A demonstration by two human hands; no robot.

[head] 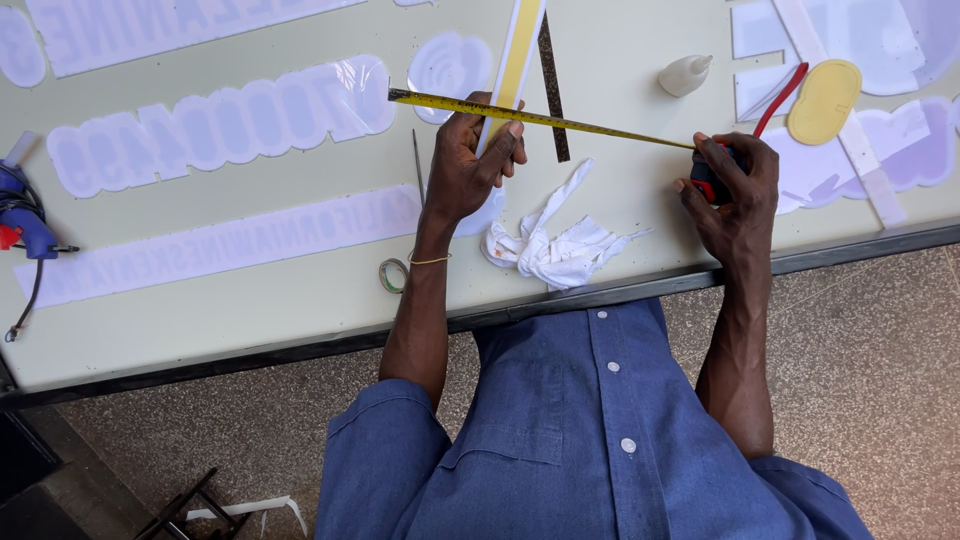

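**A:** What have my hands got?

**B:** Your right hand [735, 195] is curled tight around a red and black tape measure case [706, 178] near the table's front edge. Its yellow blade [530, 116] runs out leftward, just above the tabletop [300, 290].

**A:** And my left hand [470, 160]?

**B:** It lies under the blade, fingers [508, 140] bent and pressing a long yellow-and-white strip [518, 50] to the surface; the blade crosses over the fingertips, and its end hook sticks out past the hand.

**A:** I see a crumpled white cloth [555, 245] just beside that wrist.

**B:** Yes, between your hands. White cut-out letter shapes [220, 125] lie to the left, a white glue bottle [685, 75] and a yellow oval piece [823, 100] beyond the case.
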